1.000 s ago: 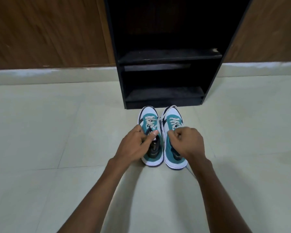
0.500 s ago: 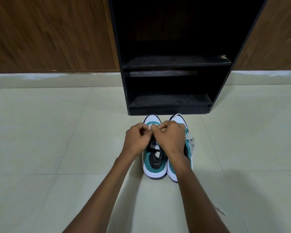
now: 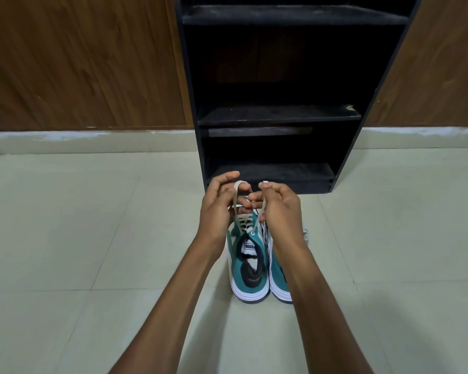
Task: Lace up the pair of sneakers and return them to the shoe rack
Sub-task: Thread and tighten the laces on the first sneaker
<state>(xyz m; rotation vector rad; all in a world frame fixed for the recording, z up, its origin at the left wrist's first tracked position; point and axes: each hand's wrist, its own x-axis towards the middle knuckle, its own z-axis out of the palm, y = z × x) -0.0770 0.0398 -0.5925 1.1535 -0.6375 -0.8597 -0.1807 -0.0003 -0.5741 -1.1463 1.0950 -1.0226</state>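
Two teal and white sneakers stand side by side on the tiled floor, toes toward the rack. The left sneaker point(image 3: 247, 268) shows its black tongue and cream laces point(image 3: 244, 221). My forearm covers much of the right sneaker point(image 3: 277, 276). Above the left sneaker, my left hand point(image 3: 218, 209) pinches one lace end, looped over its fingers. My right hand point(image 3: 280, 209) pinches the other lace end, whose tip sticks up past the thumb. The black shoe rack point(image 3: 278, 114) stands just beyond the sneakers with bare shelves.
Wood-panelled wall point(image 3: 79, 63) runs behind the rack on both sides, with a pale skirting strip along the floor. Light floor tiles point(image 3: 92, 225) spread left and right of the sneakers.
My hands rose from the sneakers' openings, came together over the left sneaker, then lifted its two lace ends up and apart. The camera came closer to the rack.
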